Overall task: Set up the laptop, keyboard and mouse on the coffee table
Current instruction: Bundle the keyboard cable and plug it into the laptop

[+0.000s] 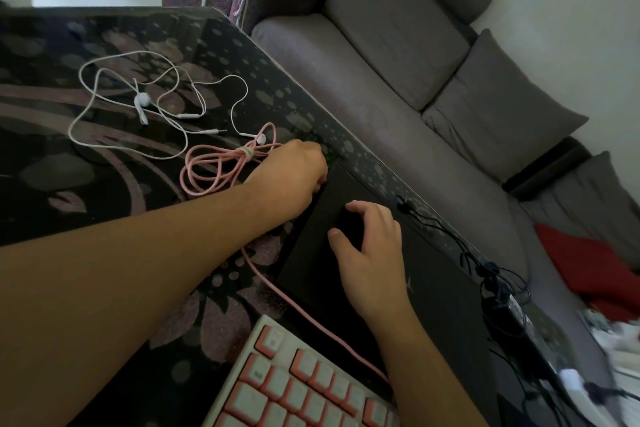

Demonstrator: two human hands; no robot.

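Note:
A black mouse (350, 225) sits on a black mouse pad (311, 274) near the right edge of the glass coffee table (52, 184). My right hand (372, 253) cups the mouse, thumb on its near side and fingers curled over its far side. My left hand (298, 173) reaches across to the pad's far corner, where its fingers curl down on the corner, tips hidden. A white keyboard with pink keys (304, 388) lies at the bottom edge. Its pink cable (298, 305) runs under my left arm to a tied coil (221, 166).
White wired earphones (145, 104) lie loose on the table's far left part. Tangled black cables and an adapter (498, 295) lie along the table's right edge. A grey sofa (398, 80) with cushions stands just beyond that edge, and a red cloth (585, 260) lies on it.

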